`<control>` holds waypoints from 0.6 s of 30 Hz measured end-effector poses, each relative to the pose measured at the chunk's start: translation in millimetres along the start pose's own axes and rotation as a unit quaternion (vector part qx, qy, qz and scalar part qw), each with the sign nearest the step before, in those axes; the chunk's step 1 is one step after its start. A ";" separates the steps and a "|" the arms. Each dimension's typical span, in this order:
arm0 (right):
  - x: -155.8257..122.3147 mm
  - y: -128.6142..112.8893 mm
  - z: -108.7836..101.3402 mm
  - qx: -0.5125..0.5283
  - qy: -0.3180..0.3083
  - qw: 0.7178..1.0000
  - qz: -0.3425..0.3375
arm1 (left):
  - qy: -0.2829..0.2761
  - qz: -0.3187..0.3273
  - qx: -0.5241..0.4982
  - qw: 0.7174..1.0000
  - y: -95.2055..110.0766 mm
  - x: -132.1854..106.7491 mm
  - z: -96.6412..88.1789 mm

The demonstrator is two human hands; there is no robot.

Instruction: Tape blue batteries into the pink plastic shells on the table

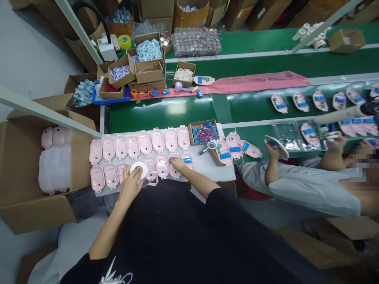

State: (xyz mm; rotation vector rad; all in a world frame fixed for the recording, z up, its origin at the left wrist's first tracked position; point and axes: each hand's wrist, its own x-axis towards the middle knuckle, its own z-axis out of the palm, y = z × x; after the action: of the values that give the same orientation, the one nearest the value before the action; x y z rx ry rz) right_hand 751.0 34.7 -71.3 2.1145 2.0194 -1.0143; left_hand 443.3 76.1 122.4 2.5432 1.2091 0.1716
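Note:
My left hand [130, 184] is closed around a roll of white tape [144, 169], held over the front row of pink plastic shells [111, 176]. A loose strip of tape [154, 179] hangs near the roll. My right hand [179, 165] reaches into another pink shell [174, 173] in that row, its fingers pinched together; what they grip is hidden. Just right of it, a shell at the row's end holds a blue battery [187, 160]. A second row of open shells [145, 142] lies behind.
A box of wired blue batteries [204, 133] stands behind my right hand, beside several shells fitted with batteries [235, 149]. At right a co-worker's hand [272, 150] holds a shell. A large carton [17, 169] is at left; small part boxes [149, 73] stand across the green belt.

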 end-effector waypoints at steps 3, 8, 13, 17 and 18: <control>-4.4 5.6 -3.4 0.004 0.011 1.000 -0.017 | 0.032 0.007 0.003 0.999 -1.7 2.7 -5.1; -19.1 9.7 7.4 0.023 0.071 0.997 -0.035 | 0.081 -0.011 0.004 0.997 -14.2 -4.6 -4.1; -16.1 3.5 32.9 0.093 0.170 0.980 0.045 | 0.076 -0.033 0.009 0.997 -14.3 -16.4 6.9; -13.1 3.1 42.9 0.117 0.183 0.975 0.034 | 0.067 -0.033 0.010 0.997 -11.4 -18.6 4.6; -13.2 3.5 43.0 0.122 0.184 0.975 0.033 | 0.067 -0.033 0.011 0.997 -11.5 -17.4 3.3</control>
State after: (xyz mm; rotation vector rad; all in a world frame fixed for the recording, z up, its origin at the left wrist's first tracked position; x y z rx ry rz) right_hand 737.1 2.8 -100.1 2.6516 2.0427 -0.9639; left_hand 424.6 68.7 115.9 2.5413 1.3494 0.3205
